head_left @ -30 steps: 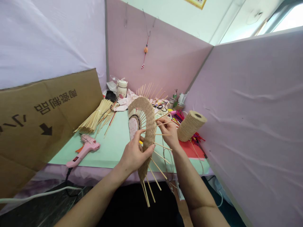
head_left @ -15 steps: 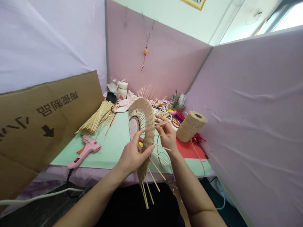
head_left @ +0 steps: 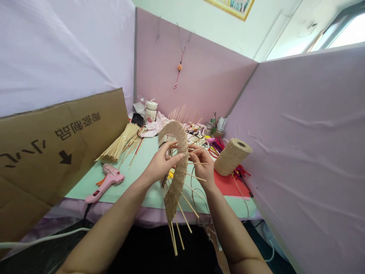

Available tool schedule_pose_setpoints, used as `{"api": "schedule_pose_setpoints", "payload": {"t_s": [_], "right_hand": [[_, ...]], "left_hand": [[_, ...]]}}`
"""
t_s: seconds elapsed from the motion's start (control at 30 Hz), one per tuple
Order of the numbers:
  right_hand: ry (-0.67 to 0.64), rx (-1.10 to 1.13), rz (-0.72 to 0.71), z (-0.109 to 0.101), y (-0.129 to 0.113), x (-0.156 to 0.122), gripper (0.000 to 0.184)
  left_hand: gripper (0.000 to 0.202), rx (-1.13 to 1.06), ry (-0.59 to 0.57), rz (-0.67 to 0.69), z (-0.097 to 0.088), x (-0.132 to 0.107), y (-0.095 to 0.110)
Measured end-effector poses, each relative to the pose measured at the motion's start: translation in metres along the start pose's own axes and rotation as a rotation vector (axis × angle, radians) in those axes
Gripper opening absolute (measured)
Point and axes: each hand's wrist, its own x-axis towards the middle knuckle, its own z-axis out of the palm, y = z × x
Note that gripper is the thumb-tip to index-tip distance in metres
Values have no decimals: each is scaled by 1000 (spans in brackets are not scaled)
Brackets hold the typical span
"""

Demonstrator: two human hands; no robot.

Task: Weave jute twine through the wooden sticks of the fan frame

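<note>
A curved woven twine piece [head_left: 177,182] stands edge-on before me, with thin wooden sticks [head_left: 189,203] fanning out from its outer rim. My left hand [head_left: 162,161] grips the woven band from the left, thumb on its near face and fingers reaching through the inner side. At the outer rim, among the sticks, the fingers of my right hand [head_left: 203,163] are pinched together. What lies between those fingertips is hidden by the sticks and the band. A thin strand of twine [head_left: 192,190] hangs below the right hand.
A twine spool [head_left: 233,156] stands at right by red sheets [head_left: 230,185]. To the left lie a pink glue gun [head_left: 105,183], a bundle of sticks [head_left: 118,144] and a cardboard panel [head_left: 85,152]. A white jar [head_left: 151,111] is at the back. Partitions enclose the table.
My left hand has shifted up along the woven band. My right hand stays at the outer rim, its fingers drawn closer together. The view has tilted slightly upward.
</note>
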Motion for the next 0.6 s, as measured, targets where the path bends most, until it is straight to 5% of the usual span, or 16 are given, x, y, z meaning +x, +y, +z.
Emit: {"api": "schedule_pose_setpoints", "payload": {"t_s": [0.37, 0.6], "right_hand": [[-43, -146, -145, -7, -2, 5, 12], [-120, -251, -133, -14, -13, 10, 13]], "left_hand": [[86, 251, 24, -47, 9, 4, 5], [74, 382, 63, 37, 13, 5, -1]]}}
